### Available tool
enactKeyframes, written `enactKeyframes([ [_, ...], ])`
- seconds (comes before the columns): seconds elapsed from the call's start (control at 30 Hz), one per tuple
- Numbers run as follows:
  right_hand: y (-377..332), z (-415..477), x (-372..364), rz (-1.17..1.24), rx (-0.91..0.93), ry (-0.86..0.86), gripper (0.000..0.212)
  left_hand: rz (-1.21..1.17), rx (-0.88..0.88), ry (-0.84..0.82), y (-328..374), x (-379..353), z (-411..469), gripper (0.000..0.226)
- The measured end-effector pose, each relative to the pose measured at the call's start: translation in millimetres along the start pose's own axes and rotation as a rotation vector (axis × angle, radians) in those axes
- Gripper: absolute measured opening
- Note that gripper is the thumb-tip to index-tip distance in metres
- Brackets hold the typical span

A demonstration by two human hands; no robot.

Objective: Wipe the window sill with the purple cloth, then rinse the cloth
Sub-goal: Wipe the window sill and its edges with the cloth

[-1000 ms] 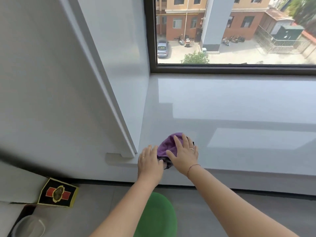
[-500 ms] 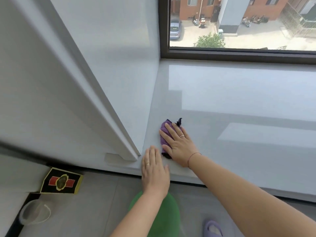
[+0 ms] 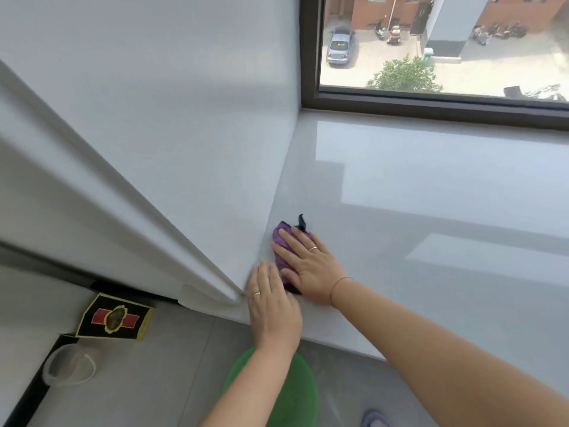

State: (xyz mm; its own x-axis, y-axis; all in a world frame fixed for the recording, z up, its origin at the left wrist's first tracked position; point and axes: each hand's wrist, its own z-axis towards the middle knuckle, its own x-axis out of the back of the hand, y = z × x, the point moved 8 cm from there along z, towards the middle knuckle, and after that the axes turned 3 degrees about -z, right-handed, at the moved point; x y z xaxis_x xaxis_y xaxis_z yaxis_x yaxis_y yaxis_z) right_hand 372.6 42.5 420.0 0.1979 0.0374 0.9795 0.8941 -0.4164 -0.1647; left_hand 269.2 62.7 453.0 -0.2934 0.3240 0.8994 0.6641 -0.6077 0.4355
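Note:
The purple cloth (image 3: 280, 241) lies bunched on the pale grey window sill (image 3: 431, 211), close to the left side wall, with a dark tag sticking up behind it. My right hand (image 3: 308, 263) presses flat on the cloth with straight fingers and covers most of it. Just to its left, my left hand (image 3: 272, 309) rests flat on the sill's front edge, beside the corner of the wall, touching nothing else.
A white side wall (image 3: 215, 134) bounds the sill on the left and a dark window frame (image 3: 431, 103) at the back. Below on the floor are a green stool (image 3: 295, 392), a black and yellow box (image 3: 114, 317) and a clear plastic cup (image 3: 69, 368).
My right hand has pushed the cloth away from the sill's front edge and leftward toward the side wall. My left hand stayed at the front edge.

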Motion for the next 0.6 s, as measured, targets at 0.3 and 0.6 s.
enactKeyframes([
  [0.3,77.7,25.4,18.2,0.055,-0.487,0.042,0.062,0.119,-0.01,-0.169,15.8,-19.0,25.6,0.067],
  [0.6,118.6,50.8,29.0,-0.001,-0.185,0.008,0.059,0.137,0.02,-0.17,36.7,-35.9,51.3,0.071],
])
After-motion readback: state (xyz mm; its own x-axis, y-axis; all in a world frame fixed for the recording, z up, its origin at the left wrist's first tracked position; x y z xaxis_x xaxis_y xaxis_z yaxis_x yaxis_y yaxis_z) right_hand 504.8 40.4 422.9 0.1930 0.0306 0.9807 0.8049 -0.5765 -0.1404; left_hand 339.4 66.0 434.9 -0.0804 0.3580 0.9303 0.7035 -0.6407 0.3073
